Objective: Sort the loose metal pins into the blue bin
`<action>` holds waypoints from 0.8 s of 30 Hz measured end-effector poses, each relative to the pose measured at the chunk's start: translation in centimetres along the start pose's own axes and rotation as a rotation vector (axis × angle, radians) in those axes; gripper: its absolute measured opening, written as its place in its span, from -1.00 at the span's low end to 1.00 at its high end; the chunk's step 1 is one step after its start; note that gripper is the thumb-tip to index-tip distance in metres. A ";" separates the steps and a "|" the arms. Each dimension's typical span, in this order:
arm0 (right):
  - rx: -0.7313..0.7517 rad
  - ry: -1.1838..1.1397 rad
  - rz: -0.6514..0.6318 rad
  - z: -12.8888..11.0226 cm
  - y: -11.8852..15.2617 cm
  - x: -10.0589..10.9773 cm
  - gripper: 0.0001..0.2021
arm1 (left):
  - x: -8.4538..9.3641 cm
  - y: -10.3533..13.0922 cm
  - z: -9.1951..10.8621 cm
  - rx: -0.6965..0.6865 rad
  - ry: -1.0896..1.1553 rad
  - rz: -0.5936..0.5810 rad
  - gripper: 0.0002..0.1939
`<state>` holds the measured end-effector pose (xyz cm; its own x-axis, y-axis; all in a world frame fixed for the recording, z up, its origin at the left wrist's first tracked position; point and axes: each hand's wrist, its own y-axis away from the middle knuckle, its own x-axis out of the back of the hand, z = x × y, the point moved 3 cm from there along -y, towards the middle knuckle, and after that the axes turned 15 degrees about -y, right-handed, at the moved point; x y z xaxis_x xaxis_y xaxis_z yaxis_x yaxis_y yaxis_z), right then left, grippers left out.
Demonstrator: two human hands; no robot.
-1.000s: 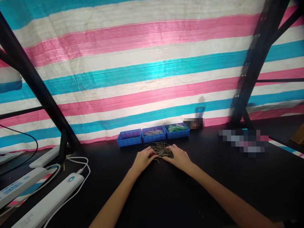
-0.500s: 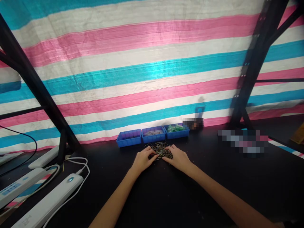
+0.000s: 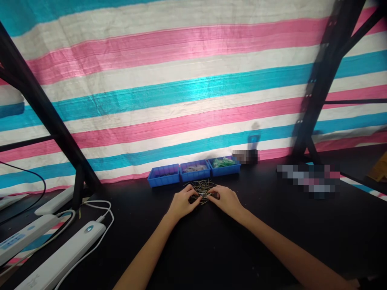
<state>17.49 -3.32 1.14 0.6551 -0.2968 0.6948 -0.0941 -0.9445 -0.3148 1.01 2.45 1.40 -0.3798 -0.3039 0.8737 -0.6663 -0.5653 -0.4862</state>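
A loose pile of thin, brass-coloured metal pieces (image 3: 203,186) lies on the black tabletop; their exact kind is too small to make out. My left hand (image 3: 183,201) curls in at the pile's left side, thumb and fingers drawn together at some of the pieces. From the other side, my right hand (image 3: 226,199) bends its thumb and fingertips together over the pile's right edge. A few bright pieces show between the two sets of fingertips. What exactly each hand grips is partly hidden by the fingers.
Behind the pile stand three blue bins: the left bin (image 3: 163,177) with dark thin pieces, the middle bin (image 3: 196,174) with clear bags, the right bin (image 3: 225,170) with green bags. White power strips (image 3: 68,253) and cables lie left. Black metal posts (image 3: 60,121) flank a striped sheet (image 3: 181,92).
My right hand's thumb and fingers have drawn closer together at the pile. The left hand stays nearly in place. The view has shifted very slightly.
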 end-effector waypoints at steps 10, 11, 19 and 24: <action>0.016 -0.100 0.092 -0.4 0.0 0.7 -0.77 | -0.1 0.0 0.0 0.002 0.023 -0.005 -0.75; 0.016 -0.103 0.088 -0.4 0.0 0.7 -0.78 | -0.1 0.0 0.0 0.004 0.025 -0.010 -0.75; 0.046 -0.113 0.070 -0.5 0.1 0.6 -0.79 | -0.2 0.0 -0.1 0.006 0.011 -0.009 -0.76; 0.032 -0.163 0.066 -0.2 0.0 0.5 -0.80 | -0.2 0.0 -0.1 -0.002 -0.001 -0.001 -0.76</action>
<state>17.68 -3.54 1.66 0.7614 -0.3289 0.5586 -0.1188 -0.9179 -0.3786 1.03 2.56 1.27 -0.3786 -0.3040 0.8742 -0.6678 -0.5643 -0.4854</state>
